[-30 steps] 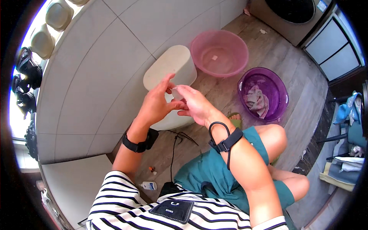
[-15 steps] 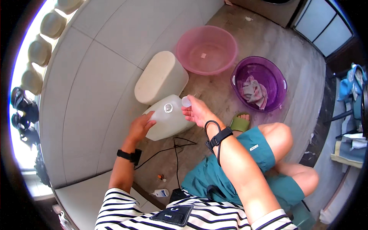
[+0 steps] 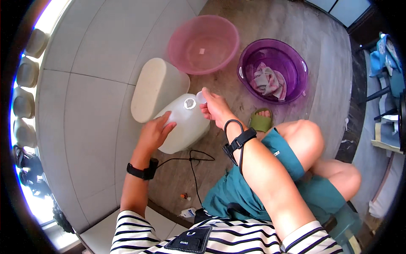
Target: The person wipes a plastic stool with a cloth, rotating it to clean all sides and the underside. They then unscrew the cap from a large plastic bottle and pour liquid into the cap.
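My left hand (image 3: 157, 133) rests against the side of a translucent white plastic jug (image 3: 186, 130), gripping it with thumb and fingers apart. The jug's round mouth (image 3: 189, 103) is uncapped and faces up. Close to the mouth, on its right, my right hand (image 3: 216, 107) pinches a small white cap (image 3: 201, 98), held apart from the jug. The cap's inside cannot be made out clearly. Just behind the jug stands a cream oval bin (image 3: 148, 90) beside the tiled wall.
Farther off sit a pink basin (image 3: 203, 44) and a purple basin (image 3: 298, 86) with a wet cloth (image 3: 268, 82) inside. A black cord (image 3: 192, 160) loops over the floor near the jug. A small white bottle (image 3: 187, 212) lies by my lap; my green slipper (image 3: 261, 122) is right of the jug.
The view has shifted, so basins and bin appear farther left. The cap stays in my right hand beside the jug's mouth, and my left hand remains on the jug.
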`<state>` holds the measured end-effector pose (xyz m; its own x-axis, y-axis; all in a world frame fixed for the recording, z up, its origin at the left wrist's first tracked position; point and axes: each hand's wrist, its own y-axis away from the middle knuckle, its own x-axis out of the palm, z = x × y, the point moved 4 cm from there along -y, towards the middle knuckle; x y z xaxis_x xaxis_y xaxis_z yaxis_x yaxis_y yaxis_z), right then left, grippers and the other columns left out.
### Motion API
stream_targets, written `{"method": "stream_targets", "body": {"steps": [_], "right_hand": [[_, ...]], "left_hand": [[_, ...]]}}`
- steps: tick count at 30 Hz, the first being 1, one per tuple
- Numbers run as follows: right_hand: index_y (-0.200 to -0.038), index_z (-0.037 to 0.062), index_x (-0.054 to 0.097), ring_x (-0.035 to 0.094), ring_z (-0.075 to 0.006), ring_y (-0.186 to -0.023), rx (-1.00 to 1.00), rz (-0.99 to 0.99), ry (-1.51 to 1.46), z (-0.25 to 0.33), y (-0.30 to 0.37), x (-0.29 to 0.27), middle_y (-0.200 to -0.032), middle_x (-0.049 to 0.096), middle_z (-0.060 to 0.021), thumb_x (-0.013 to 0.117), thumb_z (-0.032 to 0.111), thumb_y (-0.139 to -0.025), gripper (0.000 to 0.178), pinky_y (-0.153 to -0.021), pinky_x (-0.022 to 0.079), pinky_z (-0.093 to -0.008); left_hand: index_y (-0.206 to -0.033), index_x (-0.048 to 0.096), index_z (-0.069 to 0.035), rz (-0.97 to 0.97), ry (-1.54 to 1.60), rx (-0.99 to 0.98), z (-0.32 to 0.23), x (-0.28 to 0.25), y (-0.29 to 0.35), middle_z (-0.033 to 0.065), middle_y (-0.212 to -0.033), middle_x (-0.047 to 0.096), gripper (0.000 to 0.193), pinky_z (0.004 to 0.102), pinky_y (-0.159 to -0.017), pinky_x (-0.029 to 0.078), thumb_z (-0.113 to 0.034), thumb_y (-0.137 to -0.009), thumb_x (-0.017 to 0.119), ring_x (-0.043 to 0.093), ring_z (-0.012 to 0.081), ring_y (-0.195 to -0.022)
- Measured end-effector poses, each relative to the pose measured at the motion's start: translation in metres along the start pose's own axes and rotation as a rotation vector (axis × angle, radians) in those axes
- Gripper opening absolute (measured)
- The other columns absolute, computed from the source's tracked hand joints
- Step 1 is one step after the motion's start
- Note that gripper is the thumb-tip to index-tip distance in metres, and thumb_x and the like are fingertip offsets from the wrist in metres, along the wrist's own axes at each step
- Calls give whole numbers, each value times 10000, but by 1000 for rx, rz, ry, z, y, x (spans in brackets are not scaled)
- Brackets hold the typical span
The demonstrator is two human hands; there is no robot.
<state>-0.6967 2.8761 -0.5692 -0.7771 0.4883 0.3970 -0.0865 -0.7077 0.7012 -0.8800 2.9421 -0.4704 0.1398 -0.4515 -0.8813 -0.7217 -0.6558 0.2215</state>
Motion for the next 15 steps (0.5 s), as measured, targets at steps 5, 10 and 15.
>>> {"method": "stream_targets", "body": {"steps": [5,10,15], "right_hand": [[-1116,49,590,498,-92,-575,-110,-92,-25,13,-4,-18,-710,558,-15,523,512,-888,520,-485,427,-252],[-1002,55,602,478,-72,-609,-140,-134,48,24,-6,-26,-754,543,2,509,501,-902,466,-531,443,-232],[-1070,48,623,504,-91,-579,-131,-183,-38,28,-13,-39,-720,572,-23,535,472,-892,468,-478,419,-256]], "left_hand": [[-1149,592,-40,-12,-165,2,-26,1,-26,232,-852,637,396,431,-694,496,-314,-865,617,624,404,-806],[-1133,600,-47,8,-212,21,-38,3,-42,225,-804,637,399,452,-675,490,-338,-861,615,623,399,-769],[-1130,603,-49,35,-239,21,-49,7,-56,222,-798,638,413,462,-672,487,-365,-864,602,621,403,-761]]}}
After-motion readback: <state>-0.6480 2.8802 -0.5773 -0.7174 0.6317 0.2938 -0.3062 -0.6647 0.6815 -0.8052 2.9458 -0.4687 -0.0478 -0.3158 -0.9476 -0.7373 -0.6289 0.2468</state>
